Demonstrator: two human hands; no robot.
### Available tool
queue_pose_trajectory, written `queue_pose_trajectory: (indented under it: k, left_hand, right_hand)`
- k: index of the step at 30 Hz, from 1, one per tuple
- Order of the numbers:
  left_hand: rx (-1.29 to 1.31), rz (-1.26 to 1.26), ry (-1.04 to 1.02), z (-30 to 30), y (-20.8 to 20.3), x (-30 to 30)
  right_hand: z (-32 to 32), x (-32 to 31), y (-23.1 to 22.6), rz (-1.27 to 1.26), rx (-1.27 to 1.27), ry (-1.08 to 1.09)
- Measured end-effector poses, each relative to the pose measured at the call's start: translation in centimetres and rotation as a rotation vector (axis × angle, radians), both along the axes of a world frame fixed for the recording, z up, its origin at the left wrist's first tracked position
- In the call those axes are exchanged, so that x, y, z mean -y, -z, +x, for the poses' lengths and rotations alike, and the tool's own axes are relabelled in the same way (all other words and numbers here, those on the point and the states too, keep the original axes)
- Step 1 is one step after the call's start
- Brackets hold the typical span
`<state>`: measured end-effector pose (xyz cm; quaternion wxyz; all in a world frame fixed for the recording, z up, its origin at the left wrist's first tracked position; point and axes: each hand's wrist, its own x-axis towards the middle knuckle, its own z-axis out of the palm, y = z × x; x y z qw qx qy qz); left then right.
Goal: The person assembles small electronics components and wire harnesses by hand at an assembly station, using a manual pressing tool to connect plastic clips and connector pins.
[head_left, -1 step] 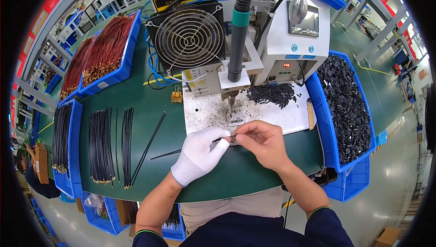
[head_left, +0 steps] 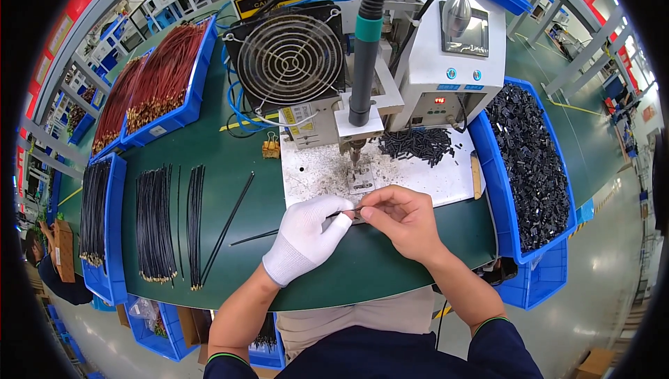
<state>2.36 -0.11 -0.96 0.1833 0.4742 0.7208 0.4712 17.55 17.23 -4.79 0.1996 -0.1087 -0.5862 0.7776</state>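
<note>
My left hand [head_left: 304,238], in a white glove, is closed on a thin black cable [head_left: 254,237], whose tail sticks out to the left over the green table. Bare-skinned, my right hand [head_left: 402,220] pinches the cable's other end between thumb and fingers, close to the gloved fingertips. Whether a small part sits on that end is hidden by the fingers. Just beyond both hands stands a soldering machine's vertical iron [head_left: 361,65], its tip over a small metal fixture [head_left: 361,182]. A heap of short black tube pieces [head_left: 424,145] lies on the white base plate [head_left: 317,180].
Bundles of black cables [head_left: 155,226] lie on the left of the table, beside a blue bin [head_left: 117,240] of more. Red cables [head_left: 167,72] fill bins behind. A fan [head_left: 289,55] stands ahead. At right, a blue bin [head_left: 512,229] holds small black parts.
</note>
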Motion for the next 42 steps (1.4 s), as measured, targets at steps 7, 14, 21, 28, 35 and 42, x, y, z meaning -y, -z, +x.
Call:
queue_pose_trajectory:
  k: [7,14,21,28,35,42]
  left_hand:
    - [-0.045,0.123,0.030,0.0,1.2,-0.3]
    - [0.098,-0.091,-0.072,0.0,0.0,0.8]
    - [0.053,0.032,-0.066,0.4,0.2,-0.2]
    - [0.051,-0.043,-0.065,-0.2,0.7,0.1]
    - [0.015,-0.014,-0.066,-0.4,0.4,0.1]
    - [-0.002,-0.029,-0.042,-0.9,0.0,-0.4]
  right_hand:
    - [0.6,-0.5,-1.3,0.286,0.186,-0.045]
    - [7.4,-5.6,-8.1,1.097,0.267,0.320]
    - [16.1,-19.5,-9.1,1.588,0.971,0.665]
    - [16.2,-20.5,-8.5,1.657,0.720,0.588]
    - [12.1,-10.8,-10.4,0.399,0.215,0.273]
    - [3.5,-6.6,-4.7,0.373,0.232,-0.020]
